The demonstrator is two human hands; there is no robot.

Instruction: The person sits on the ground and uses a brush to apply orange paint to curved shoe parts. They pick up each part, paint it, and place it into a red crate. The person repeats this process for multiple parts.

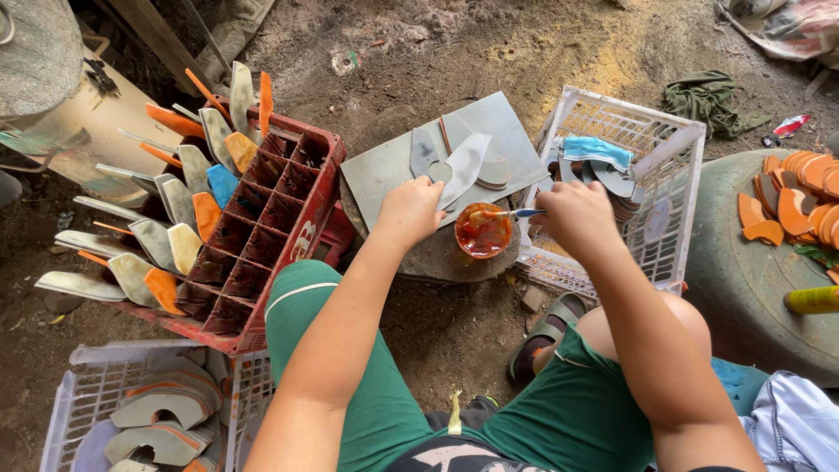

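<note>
My left hand grips a grey shoe-sole piece and holds it over a grey board. A second grey sole piece lies on that board. My right hand holds a small brush whose tip dips into a round bowl of orange-brown glue. The bowl sits on a dark round stand between my knees.
A red divided crate at left holds several upright grey and orange sole pieces. A white basket at right holds more pieces. Orange cut-outs lie on a green drum. White baskets sit lower left.
</note>
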